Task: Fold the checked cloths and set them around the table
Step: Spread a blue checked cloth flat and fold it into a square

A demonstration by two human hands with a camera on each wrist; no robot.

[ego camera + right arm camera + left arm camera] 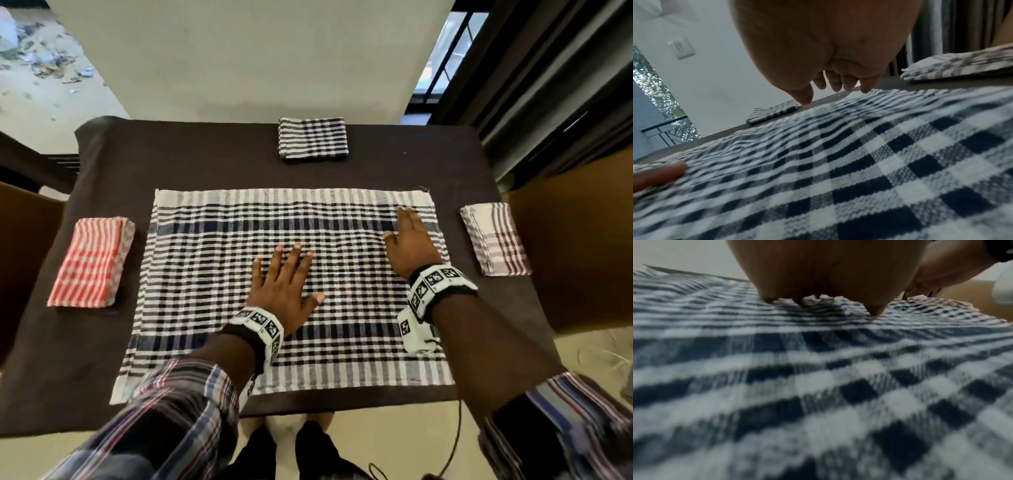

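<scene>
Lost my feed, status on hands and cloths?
Both hands, left and right, flat and open on the spread blue cloth. Three folded cloths set: red, far, right. Nothing blocking.

Spread checked cloth (239,274): one, dark blue and white, lying flat on the worktop (205,161).
Folded cloths: three, namely a red-striped cloth (90,258), a black-striped cloth (312,137) and a pale grey-striped cloth (493,238).
Hands: two, a left hand (284,284) and a right hand (411,243).

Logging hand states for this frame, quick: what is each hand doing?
Left hand: open, fingers spread flat on the spread blue checked cloth.
Right hand: open, fingers straight over the same cloth, holding nothing.
</scene>
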